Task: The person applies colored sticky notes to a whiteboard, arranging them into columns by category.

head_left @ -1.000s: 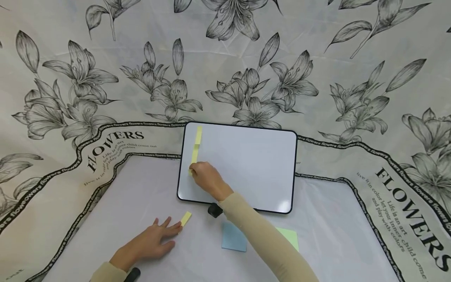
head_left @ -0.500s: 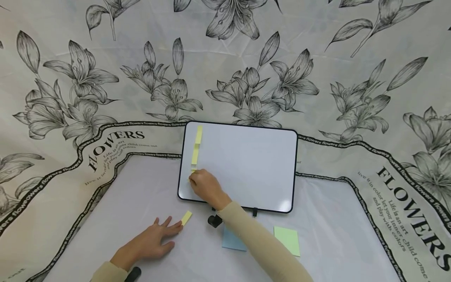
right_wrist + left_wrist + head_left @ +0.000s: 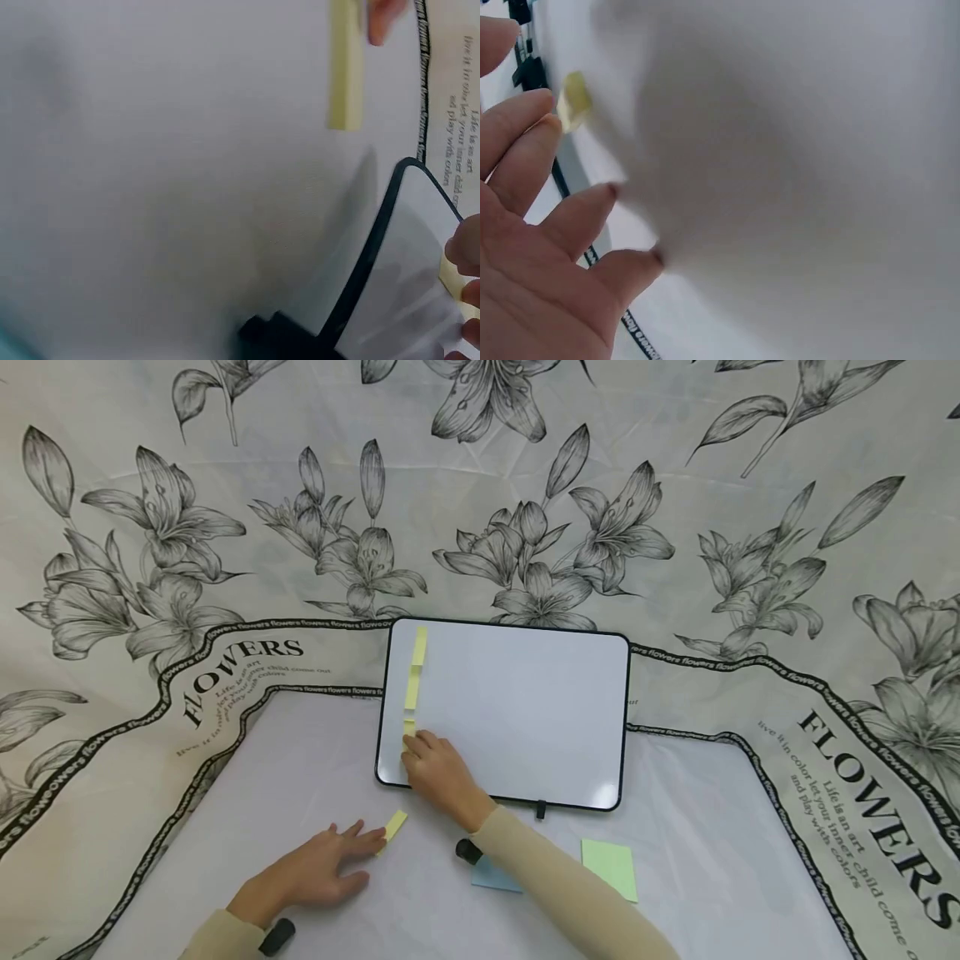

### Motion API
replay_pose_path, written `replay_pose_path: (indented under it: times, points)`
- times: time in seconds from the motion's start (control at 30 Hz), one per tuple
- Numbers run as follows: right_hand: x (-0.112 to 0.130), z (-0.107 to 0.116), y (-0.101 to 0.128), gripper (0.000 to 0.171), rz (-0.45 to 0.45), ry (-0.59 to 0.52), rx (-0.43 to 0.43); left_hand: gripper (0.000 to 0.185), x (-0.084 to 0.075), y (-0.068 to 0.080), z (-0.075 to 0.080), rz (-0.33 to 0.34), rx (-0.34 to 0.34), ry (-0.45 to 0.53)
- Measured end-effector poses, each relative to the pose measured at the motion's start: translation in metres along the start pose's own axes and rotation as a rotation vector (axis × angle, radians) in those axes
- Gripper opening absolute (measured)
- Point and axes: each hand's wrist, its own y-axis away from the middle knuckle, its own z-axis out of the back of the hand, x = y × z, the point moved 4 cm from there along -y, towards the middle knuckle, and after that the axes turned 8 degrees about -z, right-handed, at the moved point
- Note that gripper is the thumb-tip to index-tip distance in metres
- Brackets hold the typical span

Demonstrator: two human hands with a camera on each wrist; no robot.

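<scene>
Two hands work over a white table (image 3: 300, 793) draped in a flower-print cloth (image 3: 112, 610).

Nearest: the left hand (image 3: 318, 875) lies flat on the table, palm down, fingers straight and a little spread. Its fingertips (image 3: 372, 841) touch the near end of a loose yellow strip (image 3: 395, 825) of sticky paper. The flat press looks meant to pin the strip so it does not slide or curl. The left wrist view shows the same fingers (image 3: 525, 142) splayed, with the strip (image 3: 574, 101) just past them; that picture is blurred.

Right of it, near the right forearm: a blue pad (image 3: 491, 877), partly hidden by the sleeve (image 3: 570, 902), and a green pad (image 3: 610, 868), both flat on the table, slightly apart. A small dark round object (image 3: 468, 851) lies by the blue pad; what it is cannot be told.

Further: the right hand (image 3: 438, 772) reaches to the lower left corner of a whiteboard (image 3: 525, 710), which leans back on a dark stand. Its fingers are bent, tips (image 3: 411, 747) together, pressing or pinching a yellow strip (image 3: 408, 727) against the board. Whether they clamp its edge or only press it flat cannot be told. The right wrist view shows the fingertips (image 3: 465, 259) on the yellow paper (image 3: 450, 277) at the board's black rim (image 3: 375, 247).

Above on the board: two more yellow strips (image 3: 416, 668) stuck end to end in a column along the left edge. The bottom strip continues that line, so the pressing probably seats its glue.

Containers: none in view; the board alone carries anything, namely the three strips.
</scene>
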Motion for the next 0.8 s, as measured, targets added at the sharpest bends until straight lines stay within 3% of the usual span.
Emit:
replay_pose_path:
  times: [0.1, 0.2, 0.33, 0.43, 0.63, 0.8]
  points:
    - [0.002, 0.001, 0.008, 0.014, 0.02, 0.038, 0.017, 0.048, 0.001, -0.003, 0.012, -0.015, -0.024, -0.003]
    - [0.003, 0.0, 0.015, 0.023, 0.027, 0.071, 0.045, 0.048, 0.003, -0.009, 0.027, 0.006, -0.097, -0.045]
    - [0.005, -0.002, 0.026, 0.035, 0.037, 0.135, 0.053, 0.05, 0.007, -0.025, 0.047, 0.056, -0.224, -0.191]
    - [0.005, -0.002, 0.032, 0.04, 0.036, 0.17, 0.04, 0.053, 0.007, -0.044, 0.06, 0.04, -0.29, -0.291]
    - [0.008, -0.002, 0.035, 0.042, 0.024, 0.148, 0.008, 0.059, 0.007, -0.079, 0.07, -0.003, -0.303, -0.352]
    - [0.008, -0.002, 0.036, 0.052, 0.023, 0.135, 0.032, 0.059, 0.008, -0.097, 0.071, -0.005, -0.288, -0.354]
